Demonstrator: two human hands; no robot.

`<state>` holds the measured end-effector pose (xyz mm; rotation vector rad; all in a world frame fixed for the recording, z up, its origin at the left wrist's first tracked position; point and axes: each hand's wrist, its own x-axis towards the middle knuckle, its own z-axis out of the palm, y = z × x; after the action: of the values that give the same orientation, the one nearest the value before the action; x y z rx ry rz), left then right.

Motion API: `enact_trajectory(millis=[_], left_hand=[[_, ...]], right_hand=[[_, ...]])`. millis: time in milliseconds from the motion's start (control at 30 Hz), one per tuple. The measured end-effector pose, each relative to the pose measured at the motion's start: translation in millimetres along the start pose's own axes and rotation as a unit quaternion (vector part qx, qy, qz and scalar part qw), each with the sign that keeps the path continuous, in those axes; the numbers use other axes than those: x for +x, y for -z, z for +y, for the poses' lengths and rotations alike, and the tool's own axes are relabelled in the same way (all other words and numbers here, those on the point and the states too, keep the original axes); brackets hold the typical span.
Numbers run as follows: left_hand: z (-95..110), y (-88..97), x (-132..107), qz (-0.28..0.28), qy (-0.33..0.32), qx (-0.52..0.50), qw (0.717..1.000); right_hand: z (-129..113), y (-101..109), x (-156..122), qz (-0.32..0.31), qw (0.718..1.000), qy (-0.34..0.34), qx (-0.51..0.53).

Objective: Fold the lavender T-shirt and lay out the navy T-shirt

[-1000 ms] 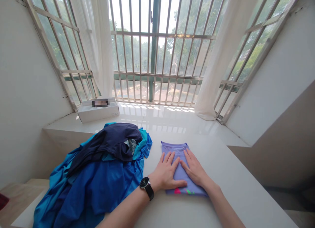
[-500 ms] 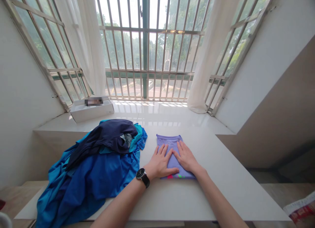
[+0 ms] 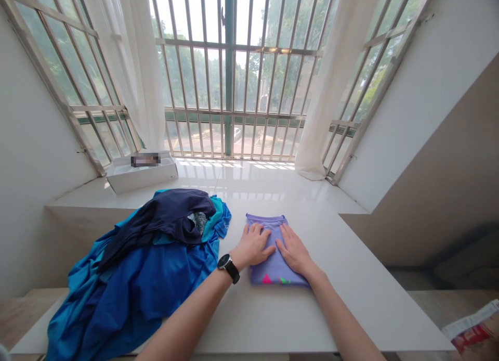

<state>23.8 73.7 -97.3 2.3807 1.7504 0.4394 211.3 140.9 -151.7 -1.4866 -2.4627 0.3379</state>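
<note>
A purple shirt, folded into a neat rectangle with pink and green marks along its near edge, lies flat on the white table. My left hand rests on its left half, fingers apart and slightly bent. On the right half lies my right hand, palm down with the fingers stretched out. The shirt's neckline points toward the window. A black watch is on my left wrist. Left of the shirt, a loose heap of blue clothes has a dark navy garment on top.
A white open box stands on the sill at the back left, its contents blurred out. Barred windows and white curtains lie beyond. The heap hangs over the table's near left edge. A red-and-white bag shows at lower right.
My left hand has shifted slightly up and left on the shirt, its thumb drawn in, uncovering more of the pink mark. My right hand stays nearly in place. The view has moved slightly.
</note>
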Motion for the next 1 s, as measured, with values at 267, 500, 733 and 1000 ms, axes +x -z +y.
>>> enact_trajectory(millis=[267, 500, 733, 1000], left_hand=[[-5.4, -24.3, 5.2, 0.034, 0.026, -0.017, 0.999], [-10.2, -19.1, 8.9, 0.035, 0.088, -0.022, 0.995], [-12.2, -24.9, 9.9, 0.014, 0.102, -0.007, 0.995], [-26.7, 0.5, 23.3, -0.002, 0.075, -0.003, 0.997]], right_hand=[[2.1, 0.5, 6.2, -0.008, 1.000, -0.010, -0.013], [2.3, 6.1, 8.6, 0.000, 1.000, -0.011, -0.009], [-1.8, 5.4, 11.1, -0.012, 0.999, -0.011, -0.046], [-16.3, 24.8, 11.9, -0.027, 0.995, -0.008, -0.100]])
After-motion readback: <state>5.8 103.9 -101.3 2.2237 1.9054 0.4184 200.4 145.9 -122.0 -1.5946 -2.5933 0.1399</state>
